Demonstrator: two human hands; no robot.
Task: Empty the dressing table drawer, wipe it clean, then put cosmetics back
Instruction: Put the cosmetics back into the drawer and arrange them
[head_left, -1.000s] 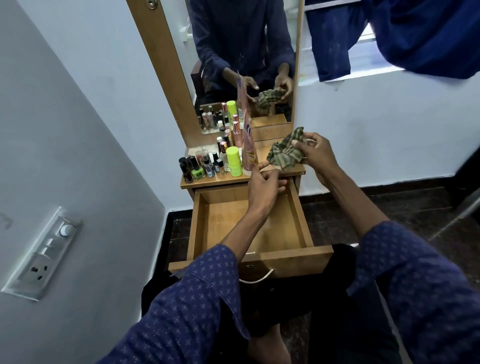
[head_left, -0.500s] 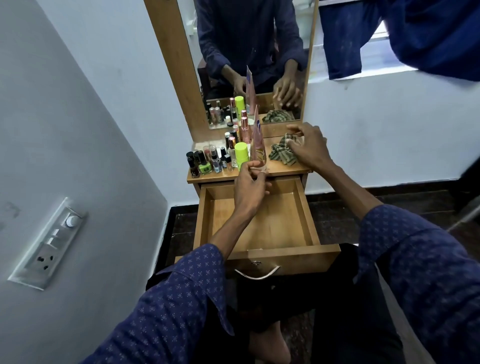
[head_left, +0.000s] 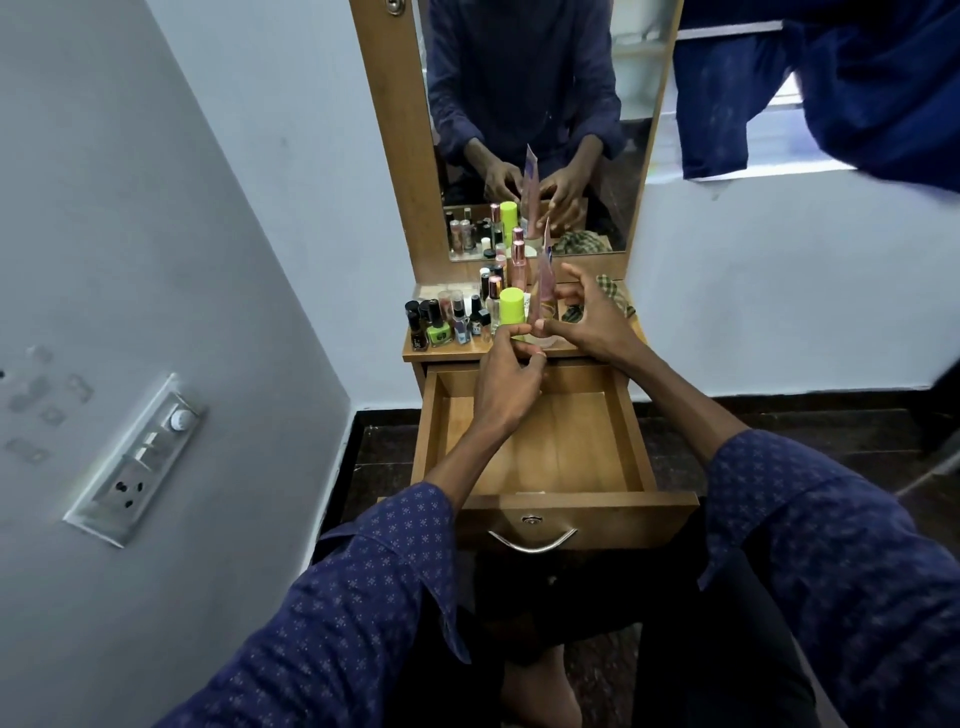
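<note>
— One drawer (head_left: 535, 452) sits pulled out nearest us, its wooden floor bare, one metal handle (head_left: 532, 540) on its front.

— Beyond it, our left hand (head_left: 506, 387) pinches the foot of the tall pink tube (head_left: 543, 291) at the bench (head_left: 447, 354) edge; our right hand (head_left: 592, 325) has fingers spread, thumb touching the tube.

— One lime bottle (head_left: 510, 306) stands beside it, small cosmetics (head_left: 447, 322) crowding left; we can't count them.

— One checked cloth (head_left: 610, 296) lies right, one mirror (head_left: 524, 104) behind.
</note>
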